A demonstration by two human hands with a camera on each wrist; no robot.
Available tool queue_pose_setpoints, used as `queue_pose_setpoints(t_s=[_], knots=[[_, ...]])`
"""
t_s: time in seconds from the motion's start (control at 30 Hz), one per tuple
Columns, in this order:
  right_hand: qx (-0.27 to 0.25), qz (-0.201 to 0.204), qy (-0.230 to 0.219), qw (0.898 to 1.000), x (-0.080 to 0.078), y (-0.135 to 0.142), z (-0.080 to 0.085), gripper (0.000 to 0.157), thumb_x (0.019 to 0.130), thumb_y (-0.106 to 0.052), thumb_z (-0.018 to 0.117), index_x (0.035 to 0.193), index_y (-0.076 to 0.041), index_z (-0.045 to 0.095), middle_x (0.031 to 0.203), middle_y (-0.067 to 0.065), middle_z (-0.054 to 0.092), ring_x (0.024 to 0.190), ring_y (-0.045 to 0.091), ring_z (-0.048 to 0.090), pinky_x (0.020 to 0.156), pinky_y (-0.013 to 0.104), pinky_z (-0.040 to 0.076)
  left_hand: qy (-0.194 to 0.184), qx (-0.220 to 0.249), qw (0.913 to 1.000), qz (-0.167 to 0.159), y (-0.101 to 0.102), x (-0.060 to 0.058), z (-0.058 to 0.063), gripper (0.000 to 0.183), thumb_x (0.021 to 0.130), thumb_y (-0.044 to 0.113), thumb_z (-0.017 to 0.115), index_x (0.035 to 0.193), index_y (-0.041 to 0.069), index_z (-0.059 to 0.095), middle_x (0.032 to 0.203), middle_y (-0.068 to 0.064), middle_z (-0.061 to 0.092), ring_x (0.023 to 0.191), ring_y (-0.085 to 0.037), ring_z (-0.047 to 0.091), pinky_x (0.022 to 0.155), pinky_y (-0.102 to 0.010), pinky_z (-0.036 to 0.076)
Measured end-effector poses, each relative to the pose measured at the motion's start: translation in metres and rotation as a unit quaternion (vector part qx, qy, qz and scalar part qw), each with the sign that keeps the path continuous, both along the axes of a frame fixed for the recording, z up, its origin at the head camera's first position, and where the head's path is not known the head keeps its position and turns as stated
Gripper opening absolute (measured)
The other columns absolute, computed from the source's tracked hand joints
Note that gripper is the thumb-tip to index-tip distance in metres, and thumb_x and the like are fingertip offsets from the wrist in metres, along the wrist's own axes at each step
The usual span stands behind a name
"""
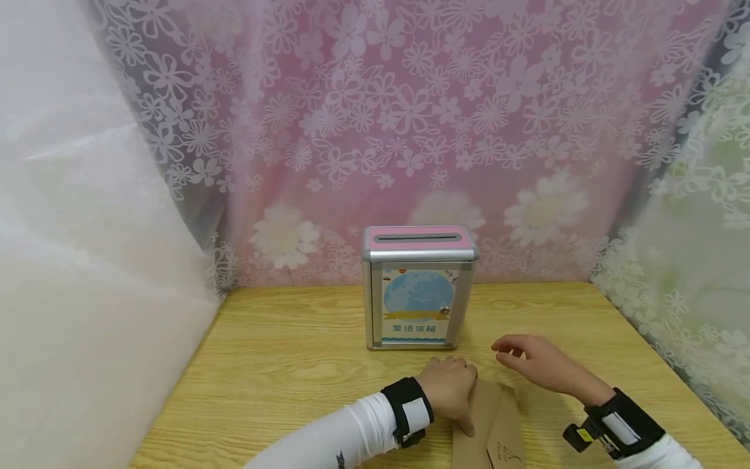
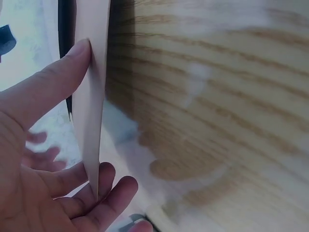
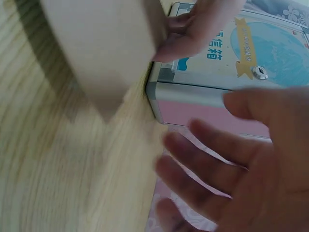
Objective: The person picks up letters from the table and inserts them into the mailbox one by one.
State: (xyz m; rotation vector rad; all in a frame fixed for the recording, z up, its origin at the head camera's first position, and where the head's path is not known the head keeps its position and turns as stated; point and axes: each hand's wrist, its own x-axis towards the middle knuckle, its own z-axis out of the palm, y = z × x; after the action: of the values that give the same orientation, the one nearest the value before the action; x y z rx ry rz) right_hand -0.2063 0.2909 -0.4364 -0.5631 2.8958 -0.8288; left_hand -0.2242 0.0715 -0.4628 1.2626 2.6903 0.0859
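Observation:
My left hand [image 1: 448, 387] grips a brown kraft-paper envelope [image 1: 480, 413] by its left edge, thumb on the near face. The left wrist view shows the envelope [image 2: 91, 101] almost edge-on, between the thumb and the fingers, held over the wood surface. Dark print marks the pointed flap, which faces me. Off to the envelope's right, my right hand [image 1: 541, 361] hovers with loosely bent fingers and nothing in them. In the right wrist view its fingers are spread, apart from the envelope [image 3: 101, 48]. The envelope's lower end runs out of the head view.
A silver-framed letter box [image 1: 418, 303] stands upright just beyond the hands. Its pink top has a long slot [image 1: 417, 238], and a round lock [image 1: 444, 311] sits on its front. Flowered curtains [image 1: 410, 130] hang behind the wooden table [image 1: 281, 365].

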Motion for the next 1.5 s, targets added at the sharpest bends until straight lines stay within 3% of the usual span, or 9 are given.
queue_pose_setpoints(t_s=[0.27, 0.4, 0.63, 0.77, 0.97, 1.03, 1.17, 1.27, 1.5], knots=[[-0.036, 0.096, -0.121, 0.987, 0.003, 0.001, -0.009, 0.029, 0.098, -0.031, 0.052, 0.118, -0.012, 0.063, 0.104, 0.001, 0.065, 0.087, 0.014, 0.061, 0.071, 0.038, 0.052, 0.011, 0.037, 0.9992, 0.004, -0.011, -0.004, 0.006, 0.083, 0.054, 0.063, 0.082, 0.123, 0.026, 0.054, 0.103, 0.009, 0.053, 0.088, -0.008, 0.051, 0.08, -0.037, 0.047], [-0.055, 0.124, -0.125, 0.983, 0.004, -0.001, -0.005, 0.021, 0.1, -0.026, 0.051, 0.111, -0.016, 0.065, 0.088, 0.0, 0.065, 0.073, 0.014, 0.059, 0.06, 0.033, 0.05, 0.02, 0.054, 0.9984, 0.003, -0.017, -0.003, 0.012, 0.086, 0.056, 0.063, 0.081, 0.128, 0.026, 0.051, 0.111, 0.01, 0.052, 0.097, -0.008, 0.05, 0.086, -0.039, 0.046], [-0.094, 0.124, -0.112, 0.981, 0.002, -0.005, 0.004, 0.016, 0.1, -0.022, 0.05, 0.105, -0.015, 0.064, 0.069, 0.005, 0.055, 0.056, 0.014, 0.048, 0.052, 0.031, 0.047, -0.007, 0.125, 0.9918, 0.025, -0.032, -0.004, 0.025, 0.091, 0.063, 0.053, 0.082, 0.138, 0.019, 0.043, 0.118, 0.007, 0.054, 0.093, -0.004, 0.052, 0.075, -0.026, 0.049], [-0.124, 0.116, -0.086, 0.982, 0.001, -0.005, 0.014, 0.015, 0.099, -0.019, 0.051, 0.106, -0.011, 0.062, 0.069, 0.009, 0.056, 0.054, 0.016, 0.048, 0.05, 0.033, 0.047, -0.058, 0.202, 0.9753, 0.067, -0.039, -0.007, 0.028, 0.102, 0.067, 0.044, 0.082, 0.149, 0.02, 0.025, 0.118, 0.001, 0.057, 0.089, -0.007, 0.055, 0.068, -0.025, 0.05], [-0.142, 0.099, -0.043, 0.984, 0.003, -0.009, 0.034, 0.015, 0.098, -0.019, 0.053, 0.108, -0.011, 0.061, 0.073, 0.008, 0.059, 0.058, 0.017, 0.052, 0.052, 0.033, 0.048, -0.174, 0.321, 0.9268, 0.088, -0.052, -0.011, 0.025, 0.09, 0.073, 0.029, 0.078, 0.147, 0.021, 0.027, 0.092, 0.008, 0.061, 0.069, -0.004, 0.056, 0.058, -0.024, 0.049], [-0.147, 0.092, -0.035, 0.984, 0.004, -0.01, 0.04, 0.016, 0.098, -0.018, 0.053, 0.109, -0.011, 0.061, 0.076, 0.008, 0.061, 0.06, 0.018, 0.054, 0.052, 0.033, 0.049, -0.186, 0.331, 0.9222, 0.074, -0.058, -0.011, 0.023, 0.068, 0.078, 0.025, 0.076, 0.135, 0.02, 0.041, 0.089, 0.011, 0.06, 0.07, -0.002, 0.056, 0.058, -0.022, 0.049], [-0.153, 0.082, -0.019, 0.985, 0.005, -0.013, 0.048, 0.016, 0.098, -0.018, 0.054, 0.109, -0.01, 0.061, 0.078, 0.008, 0.062, 0.061, 0.019, 0.056, 0.052, 0.032, 0.05, -0.18, 0.323, 0.9281, 0.041, -0.067, -0.01, 0.021, 0.027, 0.084, 0.02, 0.073, 0.105, 0.02, 0.055, 0.082, 0.012, 0.06, 0.07, 0.001, 0.055, 0.059, -0.019, 0.048], [-0.154, 0.074, -0.01, 0.985, 0.006, -0.015, 0.053, 0.016, 0.097, -0.018, 0.055, 0.109, -0.01, 0.062, 0.08, 0.007, 0.063, 0.062, 0.018, 0.057, 0.052, 0.032, 0.051, -0.186, 0.328, 0.9258, 0.027, -0.071, -0.009, 0.02, 0.017, 0.087, 0.017, 0.069, 0.099, 0.02, 0.058, 0.083, 0.011, 0.06, 0.072, 0.001, 0.056, 0.059, -0.018, 0.048], [-0.155, 0.057, 0.033, 0.986, 0.007, -0.02, 0.065, 0.015, 0.097, -0.017, 0.055, 0.11, -0.013, 0.062, 0.081, 0.007, 0.062, 0.064, 0.017, 0.056, 0.054, 0.031, 0.051, -0.224, 0.369, 0.9016, 0.031, -0.082, -0.007, 0.027, 0.011, 0.094, 0.012, 0.06, 0.088, 0.015, 0.051, 0.08, 0.002, 0.057, 0.068, -0.009, 0.059, 0.054, -0.021, 0.053]])
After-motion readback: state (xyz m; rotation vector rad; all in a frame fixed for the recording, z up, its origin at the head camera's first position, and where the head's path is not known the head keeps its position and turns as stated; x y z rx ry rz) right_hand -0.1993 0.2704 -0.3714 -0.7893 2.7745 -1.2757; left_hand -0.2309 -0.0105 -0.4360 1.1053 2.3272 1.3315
